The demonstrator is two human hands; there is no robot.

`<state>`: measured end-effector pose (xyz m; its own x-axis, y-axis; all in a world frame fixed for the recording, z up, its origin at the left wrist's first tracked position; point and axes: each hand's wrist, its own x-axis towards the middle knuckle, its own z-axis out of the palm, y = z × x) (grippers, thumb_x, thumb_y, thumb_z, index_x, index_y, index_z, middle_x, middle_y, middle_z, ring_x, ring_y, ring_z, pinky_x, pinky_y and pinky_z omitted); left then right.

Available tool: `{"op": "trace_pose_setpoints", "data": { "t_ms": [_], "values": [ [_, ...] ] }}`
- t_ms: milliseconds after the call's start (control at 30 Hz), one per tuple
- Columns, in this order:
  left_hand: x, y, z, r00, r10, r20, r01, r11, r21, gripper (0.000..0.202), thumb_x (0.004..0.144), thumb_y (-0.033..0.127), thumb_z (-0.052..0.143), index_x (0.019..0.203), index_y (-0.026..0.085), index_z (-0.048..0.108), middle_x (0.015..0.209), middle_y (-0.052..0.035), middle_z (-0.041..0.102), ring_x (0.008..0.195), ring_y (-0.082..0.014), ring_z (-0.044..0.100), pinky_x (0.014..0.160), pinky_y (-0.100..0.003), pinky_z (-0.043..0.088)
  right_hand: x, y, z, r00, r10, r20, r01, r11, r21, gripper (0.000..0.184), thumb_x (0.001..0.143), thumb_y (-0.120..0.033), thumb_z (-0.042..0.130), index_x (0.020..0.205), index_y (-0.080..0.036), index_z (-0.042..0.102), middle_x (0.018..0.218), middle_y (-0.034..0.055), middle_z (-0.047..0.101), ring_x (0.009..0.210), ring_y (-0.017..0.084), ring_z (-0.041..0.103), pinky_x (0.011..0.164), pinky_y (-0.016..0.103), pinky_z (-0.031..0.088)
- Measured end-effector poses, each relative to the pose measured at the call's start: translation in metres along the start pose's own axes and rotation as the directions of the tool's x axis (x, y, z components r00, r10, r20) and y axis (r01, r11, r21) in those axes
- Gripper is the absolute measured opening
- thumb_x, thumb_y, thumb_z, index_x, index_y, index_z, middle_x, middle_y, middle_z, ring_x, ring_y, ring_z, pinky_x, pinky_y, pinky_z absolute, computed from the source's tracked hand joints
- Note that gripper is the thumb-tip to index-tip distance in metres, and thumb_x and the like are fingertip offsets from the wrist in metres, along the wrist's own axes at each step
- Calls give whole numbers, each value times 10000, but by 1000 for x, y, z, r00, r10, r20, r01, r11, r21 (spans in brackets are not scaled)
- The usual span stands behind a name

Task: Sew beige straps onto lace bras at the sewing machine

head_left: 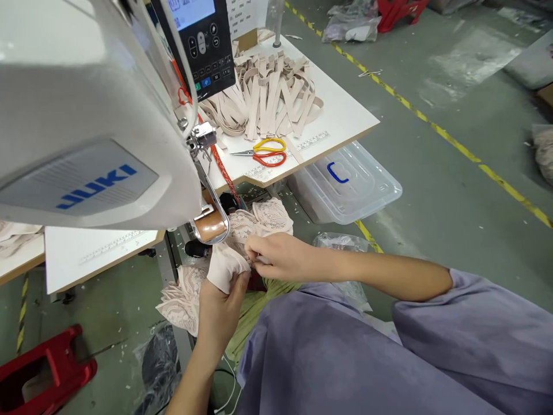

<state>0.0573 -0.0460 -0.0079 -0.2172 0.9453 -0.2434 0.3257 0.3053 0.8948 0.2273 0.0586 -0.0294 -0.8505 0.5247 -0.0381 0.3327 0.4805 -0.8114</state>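
A beige lace bra (271,214) is bunched below the head of the sewing machine (211,222), with molded lace cups showing on both sides of my hands. My left hand (224,300) grips a smooth pale section of it between thumb and fingers, just under the machine's metal guard. Close by on the right, my right hand (279,256) is closed, its fingertips pinched against the cloth's edge. What sits between those fingertips is hidden. More lace (185,302) hangs at the left of my left wrist.
Yellow-and-red-handled scissors (270,153) and a heap of beige straps (272,95) lie on the white tabletop (345,109). A control panel (207,52) stands behind. Below are a lidded clear bin (358,184), a red stool (56,369) and plastic bags (162,357).
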Motion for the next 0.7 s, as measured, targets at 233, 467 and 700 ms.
{"op": "trace_pose_setpoints", "data": {
  "t_ms": [233,467,700],
  "values": [
    [9,-8,-3,996,-87,37,84,993,89,208,833,353,681,854,159,753,742,-28,725,691,-180,631,638,-261,501,3,7,-1,1000,1,5,-1,1000,-14,190,873,-179,532,1062,-177,546,733,-12,606,623,143,491,598,255,301],
    [17,-13,-3,992,-127,14,127,992,-21,199,793,358,735,789,161,757,760,-45,751,712,-186,666,660,-265,514,13,17,-4,1000,4,0,-4,994,107,149,860,-219,589,905,-185,727,868,24,692,785,153,603,686,258,385],
    [19,-15,4,987,-151,-62,136,971,-198,219,769,364,765,741,153,714,702,-22,703,656,-150,618,623,-245,491,10,13,0,974,226,34,-217,867,449,181,833,-289,628,911,-158,727,786,-9,689,698,125,588,619,224,400]
  ]
}}
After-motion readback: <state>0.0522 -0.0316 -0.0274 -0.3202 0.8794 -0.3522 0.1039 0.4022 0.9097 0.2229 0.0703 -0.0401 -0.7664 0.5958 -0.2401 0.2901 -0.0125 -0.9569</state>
